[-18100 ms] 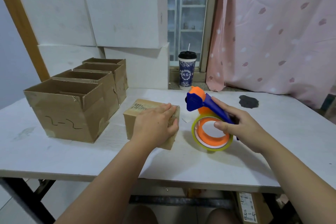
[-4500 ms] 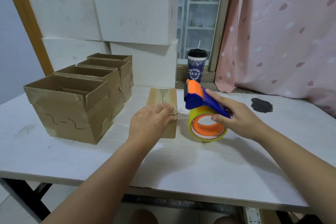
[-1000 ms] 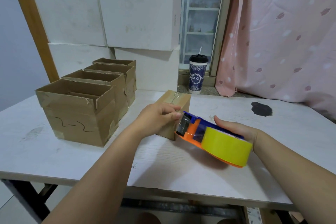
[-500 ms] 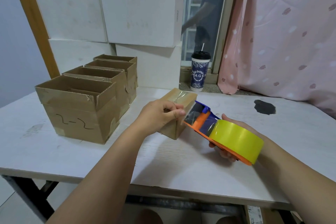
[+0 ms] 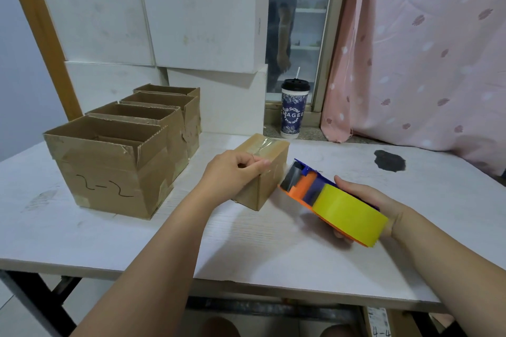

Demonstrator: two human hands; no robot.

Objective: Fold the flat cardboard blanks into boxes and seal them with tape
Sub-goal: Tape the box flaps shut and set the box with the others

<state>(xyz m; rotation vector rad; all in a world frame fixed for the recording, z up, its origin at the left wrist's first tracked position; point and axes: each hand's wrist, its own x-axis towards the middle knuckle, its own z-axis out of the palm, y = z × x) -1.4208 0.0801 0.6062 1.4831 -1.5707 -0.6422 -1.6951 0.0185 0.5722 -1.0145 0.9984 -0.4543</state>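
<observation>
Tape crosses the small box, just right of the open boxes; left hand curls on its edge, right hand grips the tape dispenser. Twist sharply to cut, box pinned.

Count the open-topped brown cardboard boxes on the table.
4, in one row at left: nearest box, marked 2-2; second box; third box; farthest box. Each partly hides the next; none seems fully hidden.

White table, scuffed top. Left side: four open cardboard boxes in touching row running away from viewer — nearest marked "2-2". Centre: small taped box, closed, near row. Far right — dark blotch.
</observation>
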